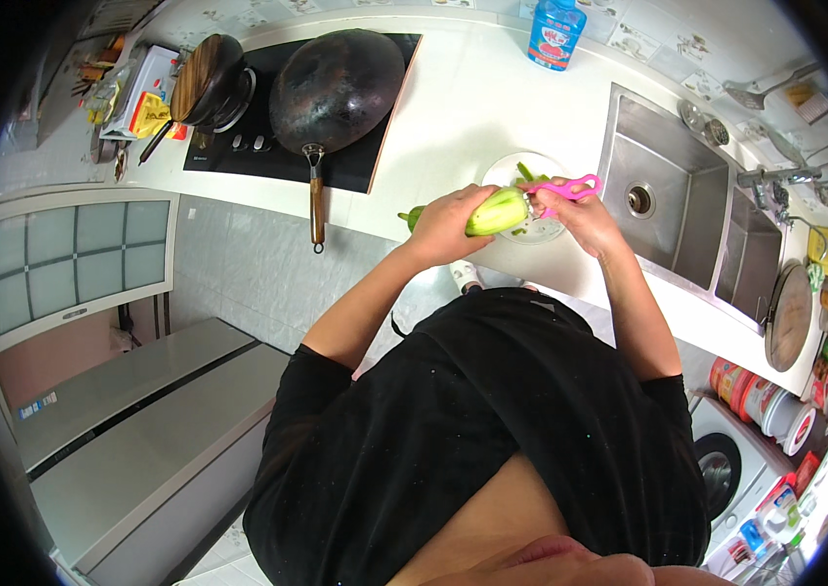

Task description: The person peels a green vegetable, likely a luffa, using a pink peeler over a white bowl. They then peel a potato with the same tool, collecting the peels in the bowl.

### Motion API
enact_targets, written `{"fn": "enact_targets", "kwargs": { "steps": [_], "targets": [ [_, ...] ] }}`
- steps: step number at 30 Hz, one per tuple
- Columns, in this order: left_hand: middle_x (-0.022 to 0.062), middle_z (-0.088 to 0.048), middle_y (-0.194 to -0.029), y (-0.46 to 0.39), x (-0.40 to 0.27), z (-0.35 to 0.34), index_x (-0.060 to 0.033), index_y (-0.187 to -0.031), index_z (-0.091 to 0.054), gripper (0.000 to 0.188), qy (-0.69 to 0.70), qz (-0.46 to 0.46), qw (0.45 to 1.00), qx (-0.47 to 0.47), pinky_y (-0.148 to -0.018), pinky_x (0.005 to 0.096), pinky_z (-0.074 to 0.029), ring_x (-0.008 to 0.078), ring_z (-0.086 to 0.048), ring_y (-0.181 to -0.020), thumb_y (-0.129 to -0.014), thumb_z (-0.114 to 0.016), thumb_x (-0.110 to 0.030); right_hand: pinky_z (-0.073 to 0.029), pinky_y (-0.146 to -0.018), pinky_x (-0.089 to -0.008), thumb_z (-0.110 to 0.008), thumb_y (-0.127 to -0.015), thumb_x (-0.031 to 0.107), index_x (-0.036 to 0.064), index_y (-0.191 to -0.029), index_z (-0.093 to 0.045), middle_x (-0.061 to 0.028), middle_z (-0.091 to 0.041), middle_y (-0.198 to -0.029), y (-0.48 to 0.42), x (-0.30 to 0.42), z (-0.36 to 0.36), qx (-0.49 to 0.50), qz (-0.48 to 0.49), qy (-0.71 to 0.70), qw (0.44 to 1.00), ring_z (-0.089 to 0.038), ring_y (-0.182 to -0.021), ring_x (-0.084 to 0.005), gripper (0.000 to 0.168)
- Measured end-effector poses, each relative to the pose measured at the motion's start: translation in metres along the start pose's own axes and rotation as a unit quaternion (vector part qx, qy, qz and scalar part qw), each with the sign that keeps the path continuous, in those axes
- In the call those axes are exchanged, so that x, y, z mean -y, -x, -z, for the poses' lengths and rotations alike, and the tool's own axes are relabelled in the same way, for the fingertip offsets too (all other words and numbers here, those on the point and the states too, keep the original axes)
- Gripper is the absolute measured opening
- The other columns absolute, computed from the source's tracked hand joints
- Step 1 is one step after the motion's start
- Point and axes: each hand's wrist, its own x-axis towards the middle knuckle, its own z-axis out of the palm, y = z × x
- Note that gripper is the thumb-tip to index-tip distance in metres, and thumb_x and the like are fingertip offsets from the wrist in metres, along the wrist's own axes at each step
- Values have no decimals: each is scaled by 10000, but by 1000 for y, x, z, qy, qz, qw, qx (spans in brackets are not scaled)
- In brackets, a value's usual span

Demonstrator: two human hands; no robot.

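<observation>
My left hand (pixel 450 223) wraps around a long green gourd or squash (pixel 500 211). Its end toward the right is pale and peeled, while dark green skin shows at the stem end beyond my left hand. My right hand (pixel 586 220) grips a pink-handled peeler (pixel 571 189) at the pale end; the blade is too small to make out clearly. Both hands are above a white plate (pixel 499 173) at the counter's front edge. Green peel strips (pixel 524 171) lie on that plate, partly hidden by the gourd and my right hand.
Right of the plate is a steel double sink (pixel 633 154). A blue bottle (pixel 557 36) stands at the back of the white counter (pixel 450 110). To the left, a dark wok (pixel 337 88) rests upside down on the black cooktop (pixel 267 165), its handle overhanging the counter edge.
</observation>
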Motion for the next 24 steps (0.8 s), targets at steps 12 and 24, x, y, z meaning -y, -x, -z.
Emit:
{"fn": "enact_targets", "kwargs": {
  "steps": [12,24],
  "targets": [
    [50,-546,-966,-3,2,-6,-144,-1147,-579,563,-175,-141,966,-128,-789,383,-432,260,-538,-887,-606,-664,-18,-524,-796,-314,-622,-885,165,3,-963,-644,-88,-648,-864,-4,-8,14,-28,-34,-83,996,-642,-856,-174,181],
    [69,-554,-985,-6,8,-8,-144,-1118,-599,522,-183,-188,954,-143,-805,382,-424,273,-534,-895,-613,-631,-18,-527,-790,-315,-606,-896,170,-22,-992,-629,-111,-657,-943,-6,-24,22,42,-39,-115,992,-628,-932,-197,216]
  ]
}}
